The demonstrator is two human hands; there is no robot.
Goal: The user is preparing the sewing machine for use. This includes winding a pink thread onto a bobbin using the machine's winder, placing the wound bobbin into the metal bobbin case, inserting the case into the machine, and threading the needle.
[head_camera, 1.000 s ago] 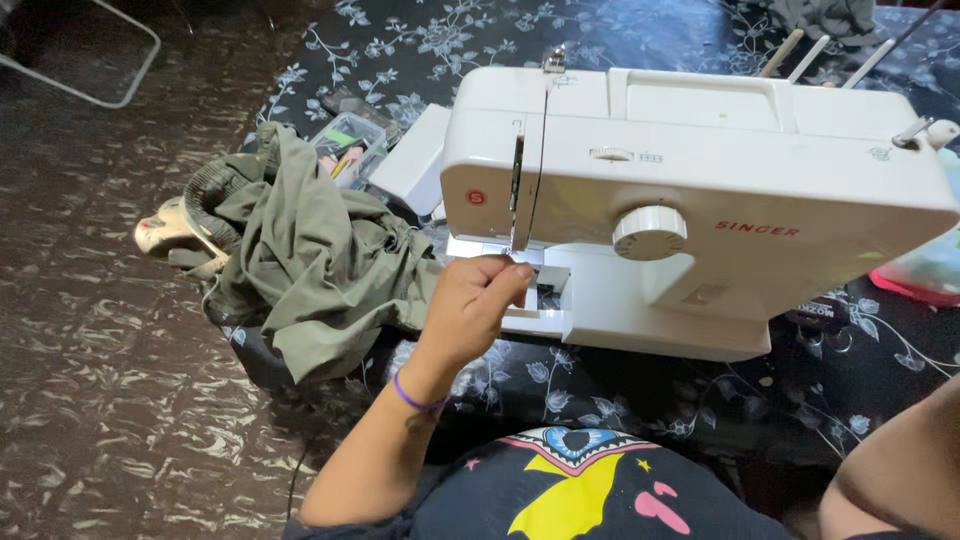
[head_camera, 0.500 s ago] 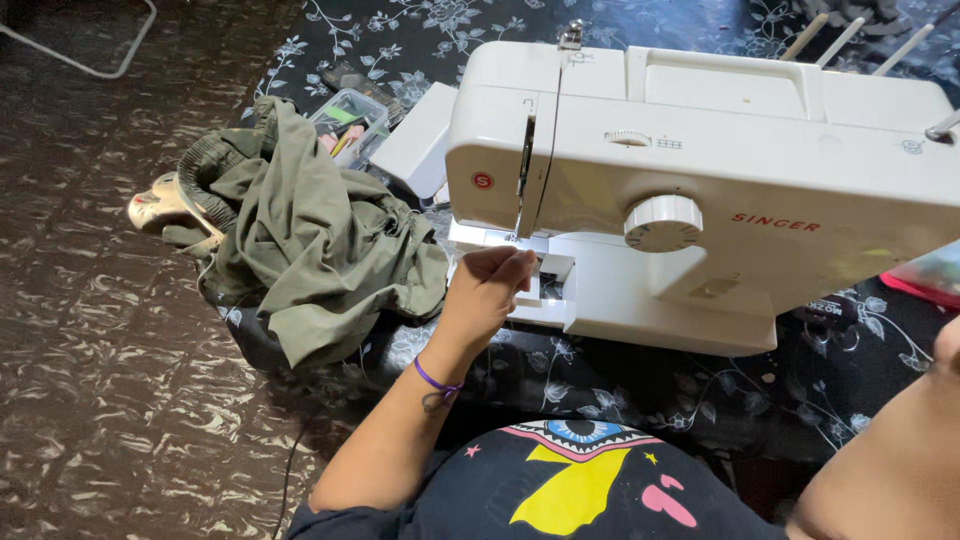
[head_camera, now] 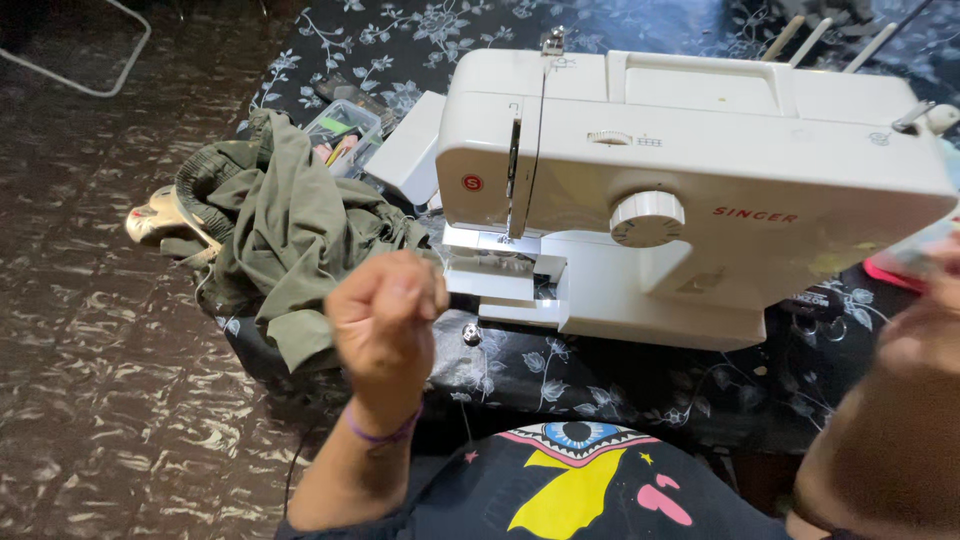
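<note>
A white sewing machine (head_camera: 720, 190) stands on a black floral cloth (head_camera: 600, 375) in front of me. My left hand (head_camera: 385, 310) is raised in front of the machine's left end, below the needle area (head_camera: 505, 245), with its fingers closed in a fist; nothing shows in it. On the cloth just right of that hand lies a small metal bobbin (head_camera: 471, 335). My right hand (head_camera: 925, 320) is a blur at the right edge, with its forearm low in the corner. Its fingers cannot be made out.
A crumpled olive-green garment (head_camera: 290, 230) lies left of the machine. Behind it are a clear plastic box (head_camera: 345, 135) of small items and a white detached machine part (head_camera: 410, 150). A light shoe (head_camera: 155, 215) sits on the dark patterned floor (head_camera: 90, 380). A pink object (head_camera: 900, 268) is at the right.
My left hand has pulled back from the needle plate towards me and closed into a fist. The view has moved closer, and my right forearm has come up at the right.
</note>
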